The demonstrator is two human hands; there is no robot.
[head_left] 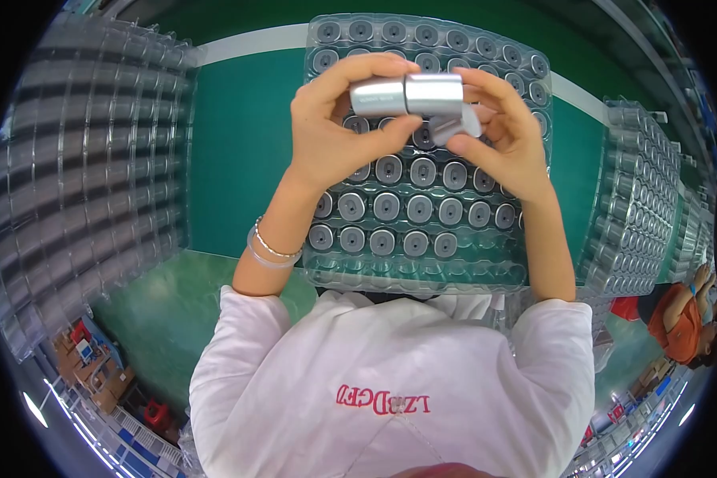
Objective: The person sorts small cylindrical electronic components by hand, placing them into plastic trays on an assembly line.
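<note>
Both hands hold a silver metallic cylinder [434, 94] sideways above a clear plastic tray [410, 275]. A dark seam runs around its middle. My left hand [323, 131] wraps the cylinder's left half, fingers over the top and thumb underneath. My right hand [518, 135] is curled at the right end, its fingertips at the upper edge. A small grey-white piece [456, 125] sits by the right thumb and fingers, just under the cylinder; what kind it is I cannot make out. Below, several round silver pieces with dark centres [420, 209] stand in rows in the tray's pockets.
The tray rests on a green tabletop [231, 151]. A tall stack of clear trays [95, 175] rises at the left. More filled trays [633, 199] stand at the right. Beyond them is a person in orange [681, 323]. Cardboard boxes [95, 378] lie at the lower left.
</note>
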